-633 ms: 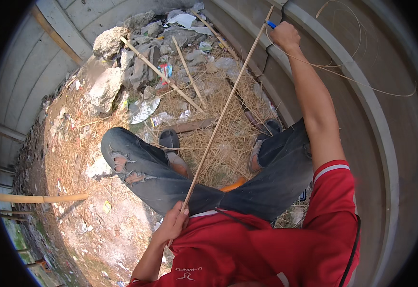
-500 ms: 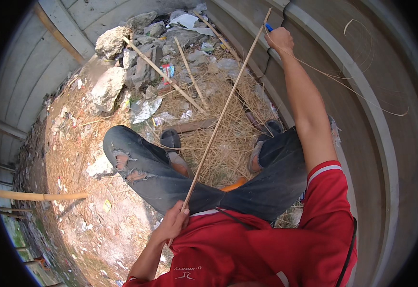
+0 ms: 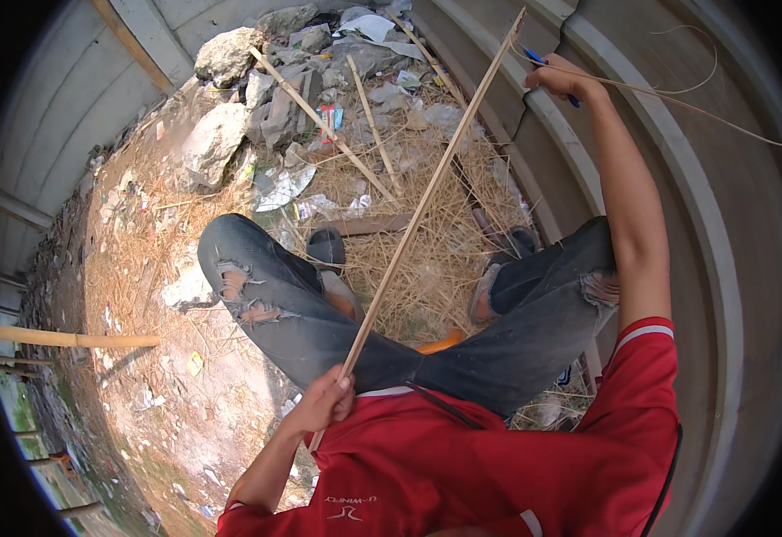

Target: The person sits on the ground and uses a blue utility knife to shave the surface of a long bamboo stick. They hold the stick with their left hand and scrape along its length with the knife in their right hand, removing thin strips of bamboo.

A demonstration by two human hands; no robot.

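A long, thin bamboo strip [image 3: 427, 201] slants from my lap up to the far right. My left hand [image 3: 326, 400] is closed round its lower end, close to my red shirt. Beside the strip's far end, my right hand [image 3: 563, 77] grips a slim blue knife [image 3: 534, 57]; the blue shows at both sides of the fist, but its blade cannot be made out. A fine, curling bamboo shaving [image 3: 677, 92] trails from near the strip's tip across to the right, passing by the right hand. The right hand is apart from the strip.
My bent legs in torn dark trousers [image 3: 293, 327] frame straw [image 3: 409, 295] on the ground. Broken rocks [image 3: 214, 143], litter and loose bamboo sticks [image 3: 324, 125] lie ahead. Ribbed grey panels [image 3: 677, 233] rise close on the right. A bamboo pole [image 3: 69, 337] juts in at the left.
My right hand has moved to the right, away from the strip's tip, and the blue knife shows more. The shaving has swung with it. My left hand keeps its hold.
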